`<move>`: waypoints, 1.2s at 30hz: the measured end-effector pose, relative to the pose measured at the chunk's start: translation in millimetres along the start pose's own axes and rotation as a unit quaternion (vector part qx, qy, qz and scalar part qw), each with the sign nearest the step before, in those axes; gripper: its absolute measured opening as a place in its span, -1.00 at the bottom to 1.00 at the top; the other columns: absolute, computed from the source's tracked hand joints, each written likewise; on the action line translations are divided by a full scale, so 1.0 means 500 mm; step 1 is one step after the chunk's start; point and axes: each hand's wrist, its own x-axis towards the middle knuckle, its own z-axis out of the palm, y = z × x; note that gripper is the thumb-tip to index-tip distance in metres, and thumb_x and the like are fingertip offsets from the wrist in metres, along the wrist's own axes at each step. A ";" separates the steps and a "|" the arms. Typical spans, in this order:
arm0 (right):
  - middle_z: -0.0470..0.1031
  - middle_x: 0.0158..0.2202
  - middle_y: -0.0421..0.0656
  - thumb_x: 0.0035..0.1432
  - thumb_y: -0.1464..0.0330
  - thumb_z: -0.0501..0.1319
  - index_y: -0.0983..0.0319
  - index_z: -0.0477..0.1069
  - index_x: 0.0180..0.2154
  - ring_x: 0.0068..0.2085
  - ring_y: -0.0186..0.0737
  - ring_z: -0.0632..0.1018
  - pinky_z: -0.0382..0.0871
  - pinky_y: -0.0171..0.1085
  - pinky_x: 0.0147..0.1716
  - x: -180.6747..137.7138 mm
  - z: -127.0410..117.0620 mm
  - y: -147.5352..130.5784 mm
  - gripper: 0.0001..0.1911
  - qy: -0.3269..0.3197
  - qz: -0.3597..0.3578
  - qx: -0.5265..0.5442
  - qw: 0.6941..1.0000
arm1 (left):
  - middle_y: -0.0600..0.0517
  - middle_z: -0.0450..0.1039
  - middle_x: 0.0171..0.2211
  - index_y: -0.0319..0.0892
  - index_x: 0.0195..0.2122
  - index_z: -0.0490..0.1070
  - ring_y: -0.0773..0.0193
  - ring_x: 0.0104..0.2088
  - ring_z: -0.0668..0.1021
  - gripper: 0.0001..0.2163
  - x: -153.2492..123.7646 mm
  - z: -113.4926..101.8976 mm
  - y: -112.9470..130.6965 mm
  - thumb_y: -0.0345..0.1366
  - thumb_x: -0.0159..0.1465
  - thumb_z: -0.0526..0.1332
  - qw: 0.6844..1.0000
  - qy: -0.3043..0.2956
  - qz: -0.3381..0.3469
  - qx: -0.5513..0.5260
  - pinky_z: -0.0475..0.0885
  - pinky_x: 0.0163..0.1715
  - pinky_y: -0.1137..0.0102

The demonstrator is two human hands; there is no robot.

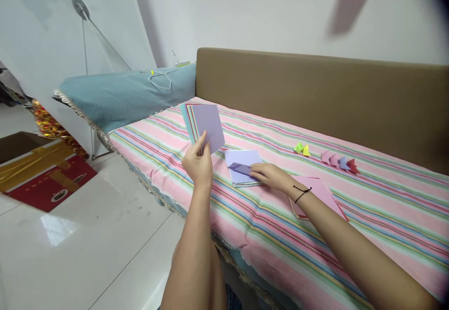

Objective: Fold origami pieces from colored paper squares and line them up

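Observation:
My left hand (198,162) is raised over the near edge of the striped bed and grips a fanned stack of coloured paper sheets (206,126), a lilac sheet in front. My right hand (270,175), a black band at its wrist, rests flat on a small pile of lilac paper (242,160) lying on the cover, its fingertips on a folded lilac piece (240,168). Pink sheets (321,191) lie partly under my right forearm.
Folded paper shapes sit further back: a green and yellow pair (302,149) and a row of pink, lilac and red ones (339,162). A brown headboard (315,95) runs behind, a blue pillow (126,95) at the left. A red and gold box (45,172) stands on the white floor.

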 end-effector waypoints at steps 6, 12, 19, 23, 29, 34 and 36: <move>0.48 0.07 -0.10 0.30 0.45 -0.06 0.04 -0.10 0.33 -0.07 -0.05 0.58 0.46 -0.12 -0.17 -0.015 -0.014 -0.012 -0.39 0.067 0.056 -0.027 0.996 | 0.10 0.57 -0.41 -0.10 -0.07 0.54 0.42 -0.53 0.43 -0.69 -0.001 0.000 0.002 -0.37 0.15 0.22 1.000 -0.005 -0.006 0.002 0.33 -0.46 0.51; 0.33 0.21 -0.25 0.26 0.43 0.04 0.00 0.35 0.11 0.11 -0.09 0.46 0.39 -0.09 0.02 -0.011 -0.010 -0.019 -0.57 0.030 -0.011 -0.040 0.999 | 0.07 0.59 -0.35 -0.10 -0.06 0.54 0.39 -0.45 0.49 -0.69 -0.003 0.002 -0.002 -0.37 0.16 0.21 1.000 -0.005 0.000 -0.008 0.38 -0.36 0.49; 0.51 0.02 -0.04 0.21 0.18 0.15 0.18 0.49 -0.03 0.02 0.02 0.52 0.42 -0.06 -0.05 0.005 0.013 -0.008 -0.64 0.018 -0.015 -0.005 1.000 | 0.09 0.59 -0.32 -0.08 -0.06 0.54 0.39 -0.44 0.51 -0.68 -0.001 0.000 0.003 -0.41 0.16 0.21 1.000 -0.008 -0.011 0.004 0.38 -0.40 0.51; 0.60 -0.22 -0.11 0.28 0.26 0.05 0.17 0.56 -0.24 -0.20 -0.16 0.58 0.42 -0.23 -0.20 0.004 0.003 -0.010 -0.69 0.038 -0.001 0.039 0.999 | 0.09 0.60 -0.29 -0.08 -0.06 0.53 0.39 -0.45 0.51 -0.68 -0.001 -0.001 0.004 -0.41 0.16 0.21 1.000 -0.009 -0.015 0.004 0.37 -0.41 0.50; 0.58 -0.43 -0.15 0.20 0.19 0.16 0.24 0.55 -0.44 -0.40 -0.26 0.54 0.34 -0.33 -0.37 0.005 -0.009 -0.016 -0.67 0.107 0.075 0.101 0.986 | 0.08 0.60 -0.33 -0.09 -0.05 0.53 0.39 -0.48 0.47 -0.68 -0.001 0.000 0.000 -0.40 0.15 0.22 1.000 -0.009 -0.009 0.005 0.35 -0.44 0.48; 0.48 -0.57 -0.23 0.14 0.15 0.18 0.26 0.51 -0.50 -0.53 -0.31 0.42 0.22 -0.35 -0.51 -0.001 -0.017 -0.017 -0.65 0.154 0.115 0.115 0.975 | 0.08 0.59 -0.32 -0.10 -0.05 0.53 0.41 -0.49 0.45 -0.68 -0.001 0.001 -0.001 -0.38 0.17 0.21 1.000 -0.008 -0.004 0.005 0.34 -0.44 0.50; 0.45 -0.57 -0.24 0.14 0.17 0.18 0.26 0.50 -0.48 -0.52 -0.31 0.39 0.20 -0.35 -0.51 -0.005 -0.022 -0.017 -0.68 0.188 0.126 0.107 0.968 | 0.09 0.57 -0.37 -0.09 -0.04 0.53 0.41 -0.50 0.43 -0.69 -0.002 0.000 -0.003 -0.37 0.18 0.21 1.000 -0.010 0.007 0.016 0.32 -0.45 0.50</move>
